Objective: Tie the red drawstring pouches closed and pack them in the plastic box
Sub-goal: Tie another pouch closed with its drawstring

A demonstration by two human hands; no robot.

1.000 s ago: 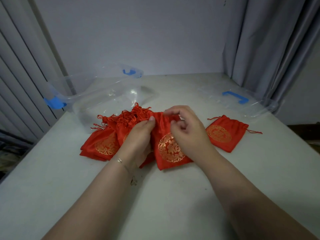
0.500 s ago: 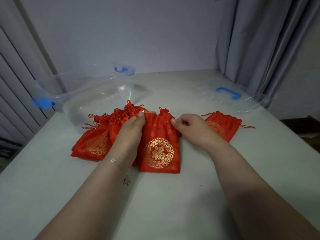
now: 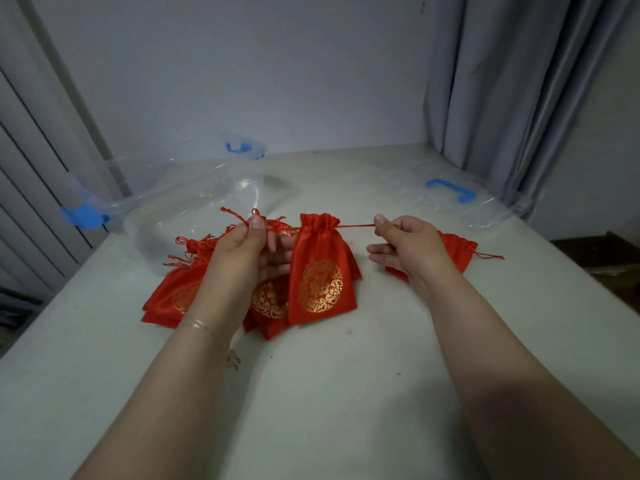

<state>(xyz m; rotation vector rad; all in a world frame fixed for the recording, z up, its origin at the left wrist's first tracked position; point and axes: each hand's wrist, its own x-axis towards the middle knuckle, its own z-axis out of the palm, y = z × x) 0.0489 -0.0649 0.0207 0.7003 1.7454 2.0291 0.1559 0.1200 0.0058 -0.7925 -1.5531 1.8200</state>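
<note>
Between both hands [image 3: 247, 252], pouch [image 3: 320, 271] upright.

Red gold-printed pouch [image 3: 320, 271], mouth cinched, beside pouch pile [image 3: 180, 289] near clear box [image 3: 194, 206].

We see a pale table [image 3: 346, 393] set against a plain wall [image 3: 259, 81] — grey curtains [image 3: 502, 91] hang at its far right corner, vertical blinds [image 3: 31, 188] at left.
</note>
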